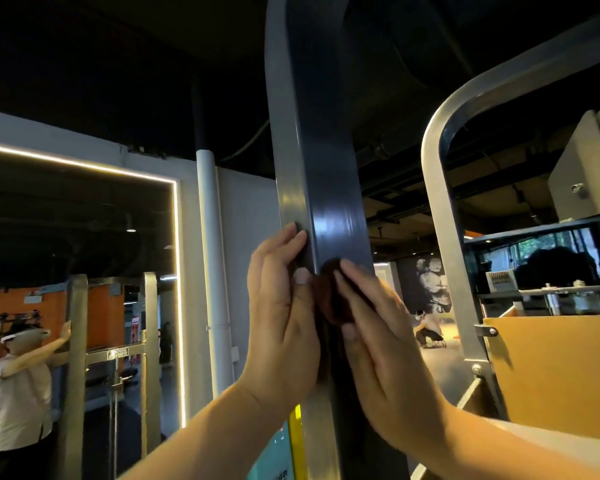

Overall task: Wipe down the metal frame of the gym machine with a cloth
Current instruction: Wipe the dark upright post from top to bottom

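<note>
Gripping left edge of tall dark-grey metal frame post [326, 161] with left hand [283, 317]; pressing dark-brown cloth [329, 299] onto post's front with flat right hand [385, 351].

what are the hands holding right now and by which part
The left hand grips the metal post by its left edge. The right hand presses the dark cloth flat against the post's front with straight fingers.
</note>
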Demonstrator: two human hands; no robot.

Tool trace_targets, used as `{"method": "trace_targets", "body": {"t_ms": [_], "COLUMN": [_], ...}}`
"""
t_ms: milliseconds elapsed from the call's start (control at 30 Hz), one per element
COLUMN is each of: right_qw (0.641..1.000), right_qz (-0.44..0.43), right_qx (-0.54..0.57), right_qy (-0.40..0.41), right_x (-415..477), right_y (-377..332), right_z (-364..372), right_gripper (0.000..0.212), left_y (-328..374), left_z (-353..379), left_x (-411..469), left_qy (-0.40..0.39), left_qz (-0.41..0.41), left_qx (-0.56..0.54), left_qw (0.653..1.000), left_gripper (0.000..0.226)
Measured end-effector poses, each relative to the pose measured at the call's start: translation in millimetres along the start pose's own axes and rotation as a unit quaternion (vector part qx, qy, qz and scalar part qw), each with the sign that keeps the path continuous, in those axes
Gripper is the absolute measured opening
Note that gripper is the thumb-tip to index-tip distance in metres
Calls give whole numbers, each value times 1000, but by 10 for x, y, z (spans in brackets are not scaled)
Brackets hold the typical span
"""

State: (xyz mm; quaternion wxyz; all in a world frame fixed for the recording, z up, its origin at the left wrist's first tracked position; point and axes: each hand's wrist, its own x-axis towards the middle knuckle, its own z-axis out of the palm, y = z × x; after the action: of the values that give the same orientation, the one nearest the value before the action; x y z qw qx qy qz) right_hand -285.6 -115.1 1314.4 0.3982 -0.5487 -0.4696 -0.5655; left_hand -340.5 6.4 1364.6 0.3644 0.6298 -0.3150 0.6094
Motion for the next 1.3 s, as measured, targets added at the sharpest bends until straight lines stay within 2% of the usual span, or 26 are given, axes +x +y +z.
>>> {"method": "trace_targets", "body": {"t_ms": [100,267,433,500,600,733,833,900,1033,1300], "right_qw": [1000,997,998,999,1000,999,997,995,996,999], "right_qz": [-21,67,11,-2,5,49,46,17,-13,38], "right_qx": [12,8,4,5,5,5,51,81,62,-12], "right_qy": [-8,34,64,48,21,-1,25,54,58,19], "right_x": [289,1262,964,940,1364,2131,2194,2001,1917,3024], "right_y": [72,148,87,111,125,145,133,133,230,343], "right_z": [-65,-72,46,19,-55,-137,-99,-62,-49,-205], "right_gripper": [48,48,47,49,50,48,46,42,43,47], "left_y": [52,94,82,75,62,62,150,241,327,203], "left_z": [-58,12,116,128,132,95,74,93,182,216], "left_x": [434,1110,1136,1122,1130,1164,1336,1501,1789,1812], "left_qy": [-30,-37,-41,-21,13,29,40,37,14,5], "left_qz": [-2,-30,-24,-13,-18,18,18,23,24,23], "left_qx": [34,38,26,5,-22,38,73,70,51,-3], "left_qw": [999,998,999,1000,1000,999,996,997,998,1000], "left_gripper": [45,52,51,48,42,43,28,26,43,51]}}
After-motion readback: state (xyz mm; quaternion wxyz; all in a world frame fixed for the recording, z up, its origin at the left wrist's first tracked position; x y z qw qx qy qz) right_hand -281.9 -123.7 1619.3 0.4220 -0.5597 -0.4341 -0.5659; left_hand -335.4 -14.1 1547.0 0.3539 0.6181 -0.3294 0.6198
